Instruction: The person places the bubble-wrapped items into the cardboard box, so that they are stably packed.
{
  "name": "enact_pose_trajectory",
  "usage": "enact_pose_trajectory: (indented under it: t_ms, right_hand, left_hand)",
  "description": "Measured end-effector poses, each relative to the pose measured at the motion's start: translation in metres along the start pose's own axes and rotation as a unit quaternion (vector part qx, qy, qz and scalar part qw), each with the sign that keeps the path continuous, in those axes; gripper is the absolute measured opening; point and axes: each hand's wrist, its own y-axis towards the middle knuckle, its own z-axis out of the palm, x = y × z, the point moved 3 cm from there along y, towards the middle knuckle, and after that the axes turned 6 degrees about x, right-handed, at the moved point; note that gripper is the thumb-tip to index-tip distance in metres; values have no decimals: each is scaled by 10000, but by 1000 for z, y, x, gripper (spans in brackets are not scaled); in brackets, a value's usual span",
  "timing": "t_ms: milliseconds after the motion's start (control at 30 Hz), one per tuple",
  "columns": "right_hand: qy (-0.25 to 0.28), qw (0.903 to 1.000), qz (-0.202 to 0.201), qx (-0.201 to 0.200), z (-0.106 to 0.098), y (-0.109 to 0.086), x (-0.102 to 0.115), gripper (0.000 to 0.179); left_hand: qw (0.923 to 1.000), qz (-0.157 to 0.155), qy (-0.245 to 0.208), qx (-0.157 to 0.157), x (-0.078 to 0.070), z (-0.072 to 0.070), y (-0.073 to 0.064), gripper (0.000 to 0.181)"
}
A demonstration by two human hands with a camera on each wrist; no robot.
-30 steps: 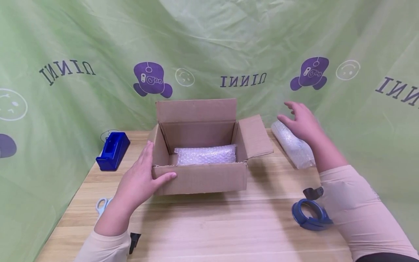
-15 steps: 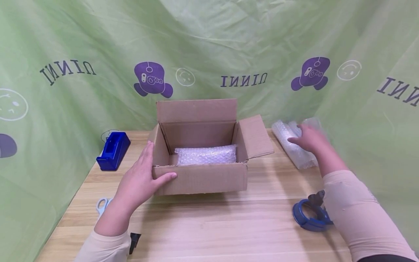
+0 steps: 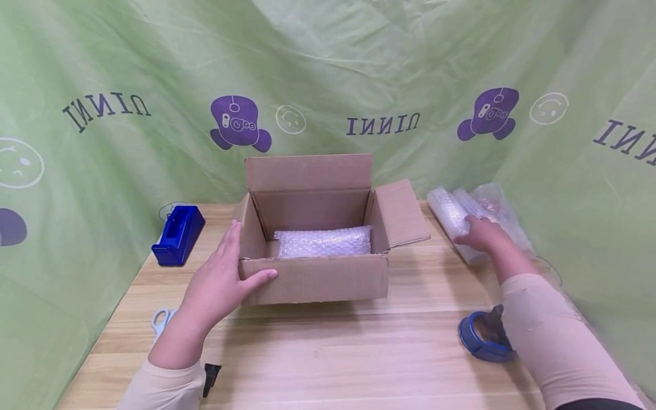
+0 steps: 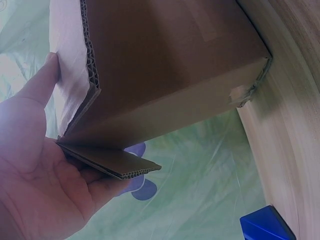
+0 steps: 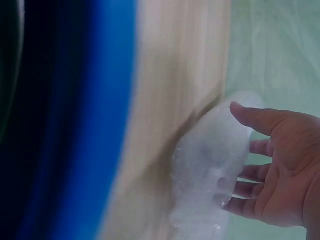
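Note:
An open cardboard box (image 3: 312, 279) stands mid-table with a bubble-wrapped bundle (image 3: 324, 242) inside. My left hand (image 3: 212, 290) holds the box's near left corner. In the left wrist view its thumb lies against one flap (image 4: 72, 60) and its fingers pass behind another flap (image 4: 112, 161). My right hand (image 3: 484, 234) is over the bubble-wrap rolls (image 3: 447, 212) at the back right. The right wrist view shows its fingers loosely spread, with the fingertips at the side of the nearest roll (image 5: 207, 160); whether they press on it I cannot tell.
A blue tape dispenser (image 3: 177, 236) stands at the back left. Light-blue scissors (image 3: 161, 322) lie partly behind my left forearm. A blue ring-shaped tape holder (image 3: 482, 344) is by my right sleeve. A green printed cloth (image 3: 328, 74) hangs behind the wooden table (image 3: 328, 353).
My right hand has come down from above the bubble-wrap rolls and nearer to me, uncovering more of them behind it. My left hand and the box have stayed in place.

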Motion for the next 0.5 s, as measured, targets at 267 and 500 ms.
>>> enact_pose_trajectory:
  t_ms: [267, 500]
  right_hand:
    - [-88, 9998, 8, -176, 6, 2, -5, 91]
    - [-63, 9999, 41, -143, 7, 0, -3, 91]
  left_hand:
    - [10000, 21, -27, -23, 0, -1, 0, 120]
    - [10000, 3, -18, 3, 1, 0, 0, 121]
